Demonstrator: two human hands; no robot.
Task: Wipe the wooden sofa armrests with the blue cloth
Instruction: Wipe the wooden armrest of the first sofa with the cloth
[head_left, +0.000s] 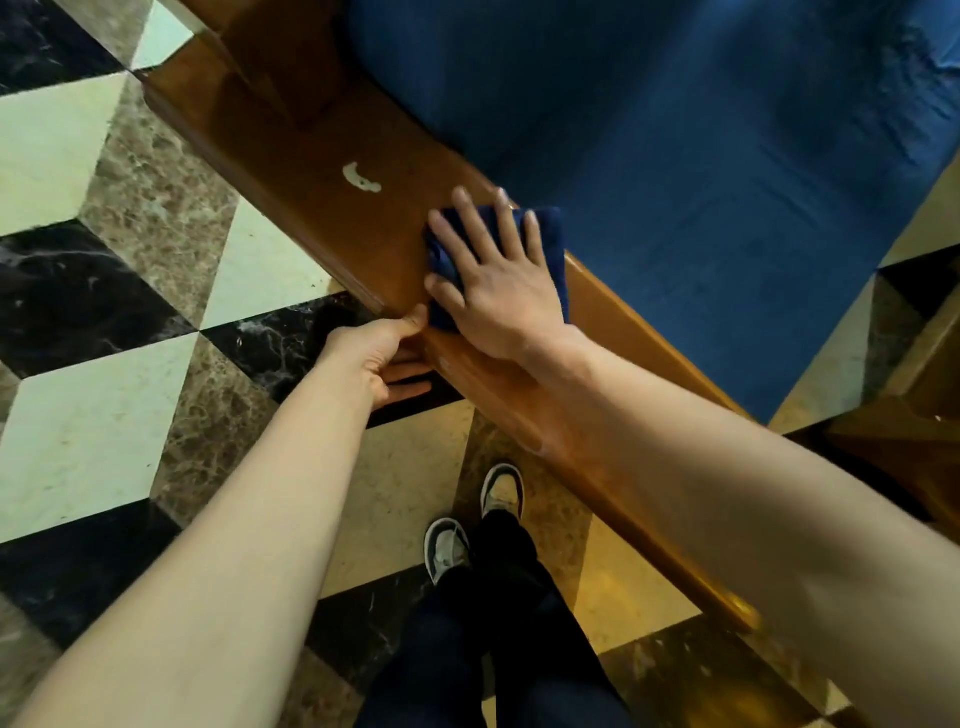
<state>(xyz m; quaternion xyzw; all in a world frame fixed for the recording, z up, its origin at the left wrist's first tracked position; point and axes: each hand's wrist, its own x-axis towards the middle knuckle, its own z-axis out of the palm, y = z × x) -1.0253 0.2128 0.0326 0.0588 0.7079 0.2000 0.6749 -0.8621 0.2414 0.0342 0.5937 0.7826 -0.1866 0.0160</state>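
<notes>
A brown wooden armrest (332, 218) runs diagonally from the upper left to the lower right. A folded dark blue cloth (550, 234) lies flat on its top. My right hand (493, 280) presses on the cloth with straight, spread fingers. At the armrest's outer edge, just left of the cloth, my left hand (379, 358) grips the wood, thumb on top and fingers curled underneath. A small white chipped mark (361, 178) shows on the wood beyond the cloth.
The blue sofa seat cushion (701, 171) lies right of the armrest. A patterned marble floor (104, 312) spreads to the left. My feet (472, 525) stand close to the armrest. Another wooden piece (914, 415) sits at the right edge.
</notes>
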